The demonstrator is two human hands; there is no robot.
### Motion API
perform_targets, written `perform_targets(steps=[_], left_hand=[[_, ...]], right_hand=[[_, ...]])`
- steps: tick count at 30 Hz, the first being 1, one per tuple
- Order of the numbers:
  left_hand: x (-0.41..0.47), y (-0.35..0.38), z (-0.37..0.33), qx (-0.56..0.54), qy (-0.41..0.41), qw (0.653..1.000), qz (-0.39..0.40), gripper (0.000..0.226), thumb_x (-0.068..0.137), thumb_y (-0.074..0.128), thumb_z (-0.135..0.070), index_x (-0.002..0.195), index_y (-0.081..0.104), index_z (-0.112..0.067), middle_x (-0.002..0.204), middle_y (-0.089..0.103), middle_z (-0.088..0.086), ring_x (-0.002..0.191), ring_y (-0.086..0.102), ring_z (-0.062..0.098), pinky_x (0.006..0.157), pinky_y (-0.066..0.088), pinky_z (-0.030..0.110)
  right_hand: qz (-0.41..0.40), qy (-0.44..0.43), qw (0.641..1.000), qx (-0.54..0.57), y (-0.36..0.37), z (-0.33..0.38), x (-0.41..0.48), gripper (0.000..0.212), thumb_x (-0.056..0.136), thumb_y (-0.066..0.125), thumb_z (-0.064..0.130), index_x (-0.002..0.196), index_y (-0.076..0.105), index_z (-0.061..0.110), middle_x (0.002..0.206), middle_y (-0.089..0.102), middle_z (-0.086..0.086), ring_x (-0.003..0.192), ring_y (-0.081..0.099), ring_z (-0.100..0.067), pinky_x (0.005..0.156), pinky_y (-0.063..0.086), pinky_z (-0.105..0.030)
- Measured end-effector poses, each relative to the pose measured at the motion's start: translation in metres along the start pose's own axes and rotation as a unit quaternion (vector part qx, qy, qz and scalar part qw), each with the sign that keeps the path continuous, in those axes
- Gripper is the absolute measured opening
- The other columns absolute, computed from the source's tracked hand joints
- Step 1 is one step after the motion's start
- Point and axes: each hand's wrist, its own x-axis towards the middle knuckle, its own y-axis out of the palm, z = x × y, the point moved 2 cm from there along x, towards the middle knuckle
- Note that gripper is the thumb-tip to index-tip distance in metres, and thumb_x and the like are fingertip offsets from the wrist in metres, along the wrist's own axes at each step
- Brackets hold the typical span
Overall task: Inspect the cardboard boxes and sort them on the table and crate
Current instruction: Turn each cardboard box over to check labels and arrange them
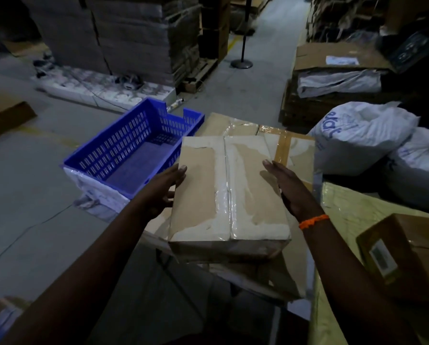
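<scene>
Cardboard box (229,192), long axis ahead, in thumb-over grip of left hand (164,190), right hand (291,188) flat alongside.

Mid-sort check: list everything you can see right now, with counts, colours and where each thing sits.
held cardboard box: one, brown with torn pale patches and clear tape, centre, between both hands
lower box: one, brown with tan tape, under the held one
labelled box: one, brown, lower right on the table
table: one, yellowish cover, right
crate: one, blue, left of the boxes
sacks: two, white, right
flat cardboard stack: one, brown, back left
wristband: one, orange, right wrist
left hand: grips the held box's left edge
right hand: flat against its right edge
</scene>
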Motion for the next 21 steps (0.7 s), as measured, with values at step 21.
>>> perform_targets(steps=[21], left_hand=[[-0.028, 0.01, -0.025, -0.009, 0.266, 0.963, -0.048, 0.072, 0.068, 0.086, -0.017, 0.128, 0.052, -0.035, 0.138, 0.06, -0.007, 0.131, 0.055, 0.013, 0.105, 0.051, 0.049]], right_hand=[[-0.051, -0.186, 0.968, 0.16, 0.002, 0.065, -0.05, 0.046, 0.077, 0.069, 0.053, 0.116, 0.074, 0.028, 0.117, 0.076, 0.005, 0.112, 0.07, -0.011, 0.095, 0.054, -0.041]])
